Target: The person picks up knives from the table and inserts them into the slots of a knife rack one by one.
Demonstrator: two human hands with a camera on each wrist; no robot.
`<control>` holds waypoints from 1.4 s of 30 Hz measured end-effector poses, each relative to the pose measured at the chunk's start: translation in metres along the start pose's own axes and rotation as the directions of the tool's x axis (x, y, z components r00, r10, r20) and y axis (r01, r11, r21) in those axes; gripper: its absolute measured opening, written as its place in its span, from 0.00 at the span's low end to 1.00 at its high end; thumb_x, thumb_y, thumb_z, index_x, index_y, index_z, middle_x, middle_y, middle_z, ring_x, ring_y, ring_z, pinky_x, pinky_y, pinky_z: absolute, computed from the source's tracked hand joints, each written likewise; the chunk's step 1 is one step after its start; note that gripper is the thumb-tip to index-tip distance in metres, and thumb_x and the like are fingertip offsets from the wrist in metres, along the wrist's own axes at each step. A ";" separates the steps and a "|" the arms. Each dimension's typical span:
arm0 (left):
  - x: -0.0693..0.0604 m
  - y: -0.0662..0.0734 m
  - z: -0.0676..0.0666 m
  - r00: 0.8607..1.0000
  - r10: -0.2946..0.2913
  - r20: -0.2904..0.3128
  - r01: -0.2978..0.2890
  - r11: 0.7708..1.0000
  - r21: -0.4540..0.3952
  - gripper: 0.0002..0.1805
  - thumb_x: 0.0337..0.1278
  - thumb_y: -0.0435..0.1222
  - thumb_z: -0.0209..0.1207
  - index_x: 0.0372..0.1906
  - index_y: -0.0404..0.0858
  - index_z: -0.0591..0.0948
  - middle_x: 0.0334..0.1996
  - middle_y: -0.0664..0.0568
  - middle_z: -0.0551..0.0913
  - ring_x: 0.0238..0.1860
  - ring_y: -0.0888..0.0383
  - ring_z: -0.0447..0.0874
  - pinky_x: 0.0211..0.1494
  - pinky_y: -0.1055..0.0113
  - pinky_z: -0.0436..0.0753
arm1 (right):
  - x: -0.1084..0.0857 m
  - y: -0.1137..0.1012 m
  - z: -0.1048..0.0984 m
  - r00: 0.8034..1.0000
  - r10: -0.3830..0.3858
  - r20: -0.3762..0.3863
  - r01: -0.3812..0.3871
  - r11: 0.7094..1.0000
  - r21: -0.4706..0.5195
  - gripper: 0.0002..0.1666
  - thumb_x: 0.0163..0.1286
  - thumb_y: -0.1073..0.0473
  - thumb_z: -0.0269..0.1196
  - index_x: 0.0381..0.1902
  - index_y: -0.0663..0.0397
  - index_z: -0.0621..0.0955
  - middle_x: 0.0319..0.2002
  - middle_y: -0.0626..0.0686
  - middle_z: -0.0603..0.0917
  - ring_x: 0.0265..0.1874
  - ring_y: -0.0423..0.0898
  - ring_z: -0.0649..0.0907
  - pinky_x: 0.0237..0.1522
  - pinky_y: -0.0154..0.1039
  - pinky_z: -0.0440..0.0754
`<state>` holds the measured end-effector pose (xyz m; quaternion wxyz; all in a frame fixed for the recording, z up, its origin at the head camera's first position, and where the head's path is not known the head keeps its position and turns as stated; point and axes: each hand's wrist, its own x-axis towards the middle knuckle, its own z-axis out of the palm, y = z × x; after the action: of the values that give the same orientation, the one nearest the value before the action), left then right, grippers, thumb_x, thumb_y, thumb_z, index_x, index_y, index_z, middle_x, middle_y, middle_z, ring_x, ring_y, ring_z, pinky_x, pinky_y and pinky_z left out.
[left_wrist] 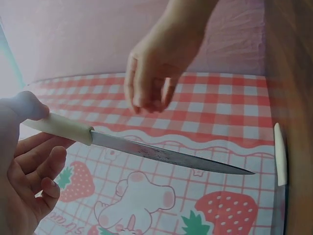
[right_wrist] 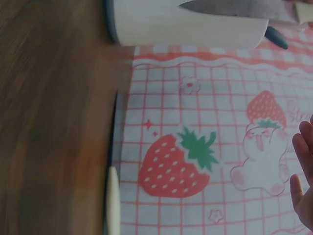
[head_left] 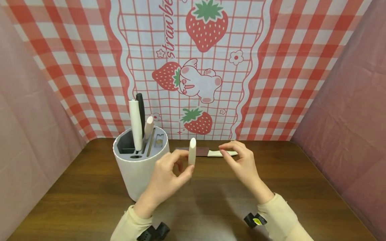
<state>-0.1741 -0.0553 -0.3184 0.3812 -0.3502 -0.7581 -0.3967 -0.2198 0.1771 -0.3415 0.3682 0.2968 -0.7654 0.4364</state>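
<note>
A: What is held nearest?
B: A slim knife [head_left: 192, 152] is pinched at its smooth, off-white handle between the thumb and fingers of the left hand [head_left: 167, 175]; by the left wrist view, its narrow metal blade is tapered to a point and marked with dark specks.
A: And to the right of that grip?
B: Nothing is held by the right hand [head_left: 241, 164]; its fingers are loosely bent in the air.
A: What is set on the grip's left?
B: A rounded white holder [head_left: 135, 177], topped by a grey slotted insert [head_left: 156, 142] into which a white handle [head_left: 135, 124], a black handle [head_left: 140, 103] and a shorter pale handle [head_left: 149, 127] are stood.
A: Beyond the grip?
B: On the brown wood-grained table [head_left: 217, 194], a second knife [head_left: 221, 153], broad-bladed and white-handled, is laid; farther back, a strawberry-printed, red-checked cloth [head_left: 301, 73] is hung.
</note>
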 end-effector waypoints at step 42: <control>0.027 0.012 -0.044 0.957 0.106 -0.269 -0.126 0.990 -0.059 0.13 0.54 0.39 0.56 0.37 0.33 0.80 0.31 0.48 0.84 0.25 0.61 0.73 0.29 0.75 0.71 | -0.011 0.088 -0.008 0.924 0.187 0.332 -0.026 0.900 -0.435 0.15 0.58 0.58 0.63 0.44 0.54 0.80 0.40 0.52 0.82 0.44 0.52 0.79 0.51 0.50 0.68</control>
<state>-0.1637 -0.0826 -0.2741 0.4882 -0.3520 -0.6628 -0.4454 -0.2799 0.2244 -0.3871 0.2497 0.2430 -0.9118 0.2171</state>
